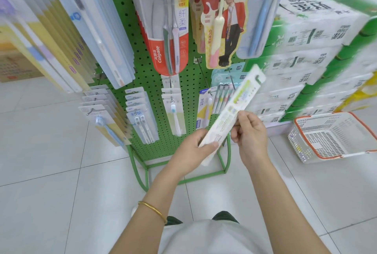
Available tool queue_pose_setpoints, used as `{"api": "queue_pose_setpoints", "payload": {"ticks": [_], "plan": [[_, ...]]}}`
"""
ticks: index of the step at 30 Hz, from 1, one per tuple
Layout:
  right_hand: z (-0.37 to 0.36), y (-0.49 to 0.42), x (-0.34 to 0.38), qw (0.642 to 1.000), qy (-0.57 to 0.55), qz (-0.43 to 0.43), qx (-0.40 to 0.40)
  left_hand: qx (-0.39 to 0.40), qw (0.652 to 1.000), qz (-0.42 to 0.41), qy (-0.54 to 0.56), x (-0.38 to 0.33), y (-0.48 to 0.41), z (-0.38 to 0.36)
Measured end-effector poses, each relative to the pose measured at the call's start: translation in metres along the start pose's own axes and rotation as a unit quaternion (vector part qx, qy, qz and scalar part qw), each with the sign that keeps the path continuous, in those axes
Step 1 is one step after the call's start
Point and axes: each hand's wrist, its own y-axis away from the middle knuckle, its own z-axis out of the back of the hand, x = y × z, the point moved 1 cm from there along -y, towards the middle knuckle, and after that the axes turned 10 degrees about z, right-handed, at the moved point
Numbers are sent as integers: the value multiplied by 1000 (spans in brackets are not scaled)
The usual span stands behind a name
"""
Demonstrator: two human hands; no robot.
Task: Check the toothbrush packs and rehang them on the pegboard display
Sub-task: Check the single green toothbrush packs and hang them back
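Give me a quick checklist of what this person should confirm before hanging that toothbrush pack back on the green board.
1. Pack held securely: ok. The left hand grips its lower end and the right hand pinches its middle.
2. Hanging slot at the pack's top free of fingers: ok.
3. Slot lined up with a hook: not ok. The pack is tilted, out in front of the pegboard.
4. Pack undamaged: cannot tell, it is blurred.
5. Which hook it belongs on: cannot tell.
6. Basket out of the way: ok, it sits on the floor off to the right.
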Motion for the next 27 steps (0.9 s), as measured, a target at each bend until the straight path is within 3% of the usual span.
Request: {"api": "queue_pose_setpoints", "payload": {"ticks": [6, 16, 22, 27], "plan": [[-7, 8, 4, 992, 61, 21, 108, -85, 995, 2, -45, -6, -6, 7], [-12, 10, -5, 945, 178, 30, 272, -255, 957, -52, 126, -40, -17, 24], [-13, 8, -18, 933, 188, 12, 306, -226, 936, 8, 268, -33, -21, 24], [-14, 5, -25, 920, 58, -95, 376, -134, 926, -26, 352, -33, -18, 30]]}}
